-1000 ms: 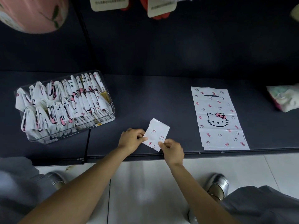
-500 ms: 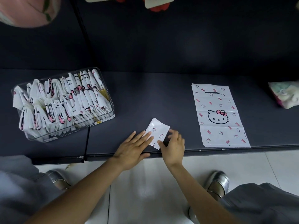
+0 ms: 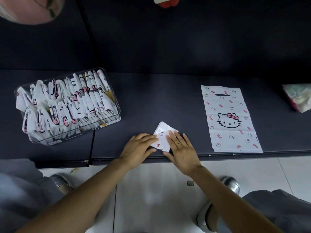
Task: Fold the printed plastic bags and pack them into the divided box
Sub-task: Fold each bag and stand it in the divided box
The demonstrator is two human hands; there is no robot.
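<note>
A small folded white bag [image 3: 162, 134] with cat-face and bow prints lies on the dark shelf near its front edge. My left hand [image 3: 138, 147] presses flat on the bag's left side with straight fingers. My right hand [image 3: 182, 148], a gold ring on one finger, presses flat on its right side. To the left stands the clear divided box [image 3: 107, 121], packed with several folded bags standing on edge. An unfolded printed bag [image 3: 229, 118] lies flat to the right.
A bundle in pale wrapping [image 3: 298, 99] sits at the far right edge of the shelf. A pink rounded object [image 3: 32, 9] hangs at the top left. Below the shelf edge are white floor tiles and my silver shoes [image 3: 231, 183].
One second ago both hands pinched the folded bag, held tilted up. They have since laid it down and flattened out on it, with the right hand sliding further onto it.
</note>
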